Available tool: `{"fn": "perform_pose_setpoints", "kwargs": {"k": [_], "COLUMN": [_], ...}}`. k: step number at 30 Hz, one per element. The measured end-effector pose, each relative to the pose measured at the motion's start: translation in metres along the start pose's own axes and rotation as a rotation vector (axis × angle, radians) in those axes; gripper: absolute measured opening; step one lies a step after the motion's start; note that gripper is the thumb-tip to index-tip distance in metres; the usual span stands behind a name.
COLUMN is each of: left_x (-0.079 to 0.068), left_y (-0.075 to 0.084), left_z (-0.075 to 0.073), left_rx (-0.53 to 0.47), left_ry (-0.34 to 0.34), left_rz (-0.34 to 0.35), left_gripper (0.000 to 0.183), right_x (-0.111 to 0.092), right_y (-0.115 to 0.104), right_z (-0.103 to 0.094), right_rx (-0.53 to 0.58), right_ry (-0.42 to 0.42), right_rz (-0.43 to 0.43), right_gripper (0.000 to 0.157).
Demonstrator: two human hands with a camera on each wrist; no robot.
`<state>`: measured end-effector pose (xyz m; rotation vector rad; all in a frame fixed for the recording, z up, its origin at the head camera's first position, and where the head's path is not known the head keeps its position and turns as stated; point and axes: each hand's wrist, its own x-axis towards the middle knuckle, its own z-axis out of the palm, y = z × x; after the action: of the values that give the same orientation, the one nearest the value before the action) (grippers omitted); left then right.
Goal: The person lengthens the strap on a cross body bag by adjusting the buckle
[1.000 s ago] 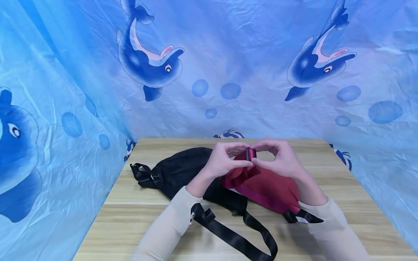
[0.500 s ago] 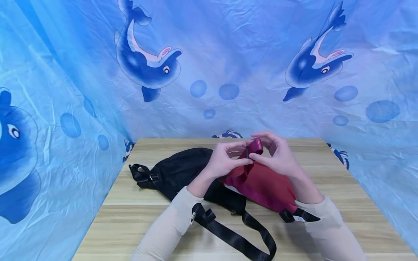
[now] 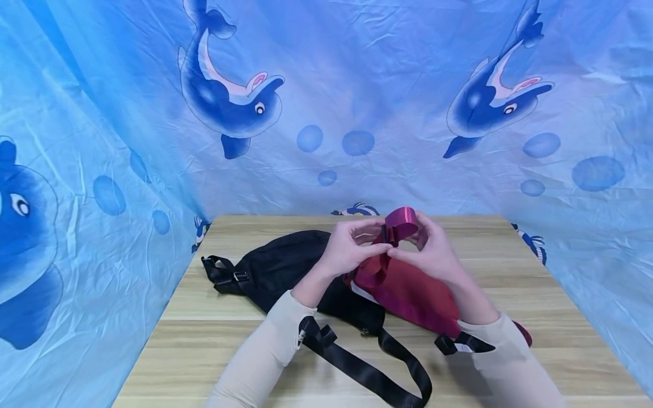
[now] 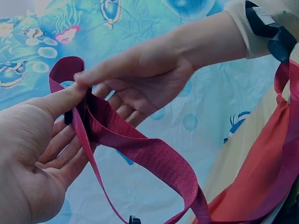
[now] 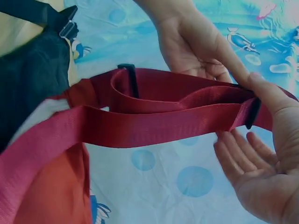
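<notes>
Above the red bag (image 3: pixel 420 289), both hands are raised and meet thumb to thumb at its magenta strap (image 3: pixel 401 218). My left hand (image 3: pixel 352 246) pinches the black slide buckle (image 5: pixel 253 112) between thumb and fingers. The right hand (image 3: pixel 433 243) holds the strap beside the buckle, thumb in front and fingers behind. A loop of webbing stands up past the buckle, seen as a rounded fold at the top left of the left wrist view. Along the strap in the right wrist view sits a second black slider (image 5: pixel 131 79). The thumbs partly hide the buckle.
A black bag (image 3: pixel 291 266) lies left of the red one on the wooden table (image 3: pixel 204 334). Its black strap (image 3: pixel 367 374) curves toward the front edge under the forearms. A blue dolphin-print sheet (image 3: pixel 326 96) hangs behind and at the sides.
The magenta loop has grown longer and risen above the buckle. My right hand has shifted its fingers over the strap, while the left stays almost in place.
</notes>
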<state>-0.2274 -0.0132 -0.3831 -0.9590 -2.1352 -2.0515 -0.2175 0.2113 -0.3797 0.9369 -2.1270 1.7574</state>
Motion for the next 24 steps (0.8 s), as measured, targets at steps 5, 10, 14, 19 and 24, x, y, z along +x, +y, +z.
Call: {"fn": "perform_pose_setpoints", "kwargs": {"k": [5, 10, 14, 19, 24], "left_x": [-0.001, -0.004, -0.006, -0.007, -0.009], "left_y": [-0.001, 0.000, 0.002, 0.004, 0.006], "left_z": [-0.001, -0.002, 0.000, 0.002, 0.000], "left_rx": [-0.009, -0.016, -0.039, -0.044, -0.035], "left_ry": [0.006, 0.051, 0.053, 0.024, 0.079], "left_rz": [0.008, -0.002, 0.006, 0.016, 0.037], "left_gripper": [0.043, 0.046, 0.045, 0.043, 0.043], "right_x": [-0.005, -0.011, -0.013, -0.012, -0.017], "right_y": [0.007, 0.011, 0.013, 0.013, 0.011], "right_z": [0.004, 0.002, 0.004, 0.006, -0.001], "right_rx": [-0.006, -0.158, -0.164, -0.132, -0.347], "right_ry": [-0.011, -0.022, -0.037, -0.030, -0.057], "right_rz": [0.001, 0.036, 0.010, -0.036, 0.018], "right_gripper": [0.065, 0.046, 0.040, 0.035, 0.036]}}
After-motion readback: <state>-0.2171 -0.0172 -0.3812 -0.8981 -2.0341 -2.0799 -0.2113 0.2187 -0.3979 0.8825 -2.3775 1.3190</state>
